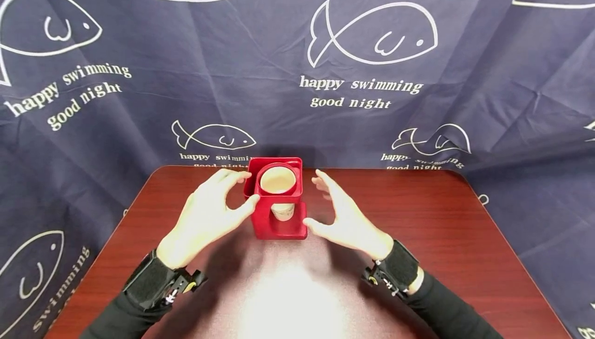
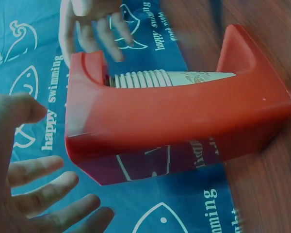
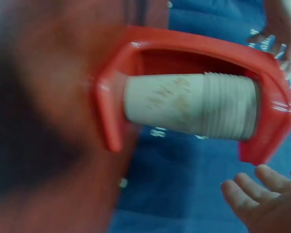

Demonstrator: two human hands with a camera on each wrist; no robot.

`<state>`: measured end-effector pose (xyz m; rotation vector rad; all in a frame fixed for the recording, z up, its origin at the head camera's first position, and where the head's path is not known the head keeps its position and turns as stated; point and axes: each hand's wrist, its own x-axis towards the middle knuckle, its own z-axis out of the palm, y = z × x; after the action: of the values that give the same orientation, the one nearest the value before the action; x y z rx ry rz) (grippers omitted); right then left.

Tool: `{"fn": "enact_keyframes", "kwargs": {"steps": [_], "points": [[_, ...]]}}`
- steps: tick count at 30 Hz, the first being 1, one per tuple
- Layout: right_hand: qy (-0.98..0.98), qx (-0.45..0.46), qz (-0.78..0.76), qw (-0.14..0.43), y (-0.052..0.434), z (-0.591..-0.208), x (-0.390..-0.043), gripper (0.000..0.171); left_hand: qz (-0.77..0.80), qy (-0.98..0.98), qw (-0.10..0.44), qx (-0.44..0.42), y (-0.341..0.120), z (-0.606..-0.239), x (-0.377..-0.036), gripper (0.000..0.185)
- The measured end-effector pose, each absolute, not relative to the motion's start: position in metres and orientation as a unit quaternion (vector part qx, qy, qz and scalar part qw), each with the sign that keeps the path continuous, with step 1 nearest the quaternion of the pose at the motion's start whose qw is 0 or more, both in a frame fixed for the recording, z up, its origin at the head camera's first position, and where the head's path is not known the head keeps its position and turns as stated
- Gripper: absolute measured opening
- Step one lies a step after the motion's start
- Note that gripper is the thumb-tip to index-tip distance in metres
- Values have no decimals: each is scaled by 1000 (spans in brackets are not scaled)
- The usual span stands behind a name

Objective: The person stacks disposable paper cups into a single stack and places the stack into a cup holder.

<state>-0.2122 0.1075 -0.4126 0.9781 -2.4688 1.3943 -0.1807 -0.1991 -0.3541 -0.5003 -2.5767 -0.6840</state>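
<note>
A red cup holder (image 1: pixel 277 204) stands at the far middle of the dark wooden table (image 1: pixel 441 225), with a stack of paper cups (image 1: pixel 278 180) dropped through its top ring. My left hand (image 1: pixel 211 215) is spread open beside the holder's left side, its thumb and fingertips at or very near the wall. My right hand (image 1: pixel 341 212) hovers open just right of the holder, a small gap away. In the left wrist view the red holder (image 2: pixel 184 116) and the ribbed cups (image 2: pixel 155 77) fill the frame. The right wrist view is blurred and shows the holder (image 3: pixel 266 97) and the cups (image 3: pixel 194 104).
A dark blue cloth (image 1: pixel 297 70) printed with white fish and words hangs behind the table and drapes round it. Bright light glares on the table top near me (image 1: pixel 288 297). Black wrist straps (image 1: pixel 153 279) sit on both forearms.
</note>
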Motion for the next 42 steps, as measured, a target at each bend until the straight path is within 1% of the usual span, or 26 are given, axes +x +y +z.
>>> {"fn": "enact_keyframes", "kwargs": {"steps": [6, 11, 14, 19, 22, 25, 27, 33, 42], "points": [[-851, 302, 429, 28, 103, -448, -209, 107, -211, -936, 224, -173, -195, -360, -176, 61], [-862, 324, 388, 23, 98, -470, -210, 103, -201, -932, 240, -184, -194, -365, -175, 58], [-866, 333, 373, 17, 96, -477, -210, 95, -202, -932, 241, -182, -195, -368, -174, 51], [-885, 312, 344, 8, 91, -485, -209, 68, -197, -934, 235, -183, -196, -372, -175, 30], [-892, 317, 321, 26, 87, -489, -210, 49, -204, -931, 233, -191, -197, -373, -177, 24], [-890, 334, 305, 51, 85, -491, -213, 36, -216, -928, 231, -198, -199, -372, -178, 24], [-886, 342, 307, 59, 83, -491, -214, 32, -219, -927, 229, -200, -199, -372, -178, 24], [-887, 344, 303, 53, 81, -489, -217, 26, -218, -923, 233, -213, -201, -373, -180, 21], [-886, 349, 299, 60, 81, -489, -221, 24, -218, -918, 242, -225, -201, -373, -183, 22]]}}
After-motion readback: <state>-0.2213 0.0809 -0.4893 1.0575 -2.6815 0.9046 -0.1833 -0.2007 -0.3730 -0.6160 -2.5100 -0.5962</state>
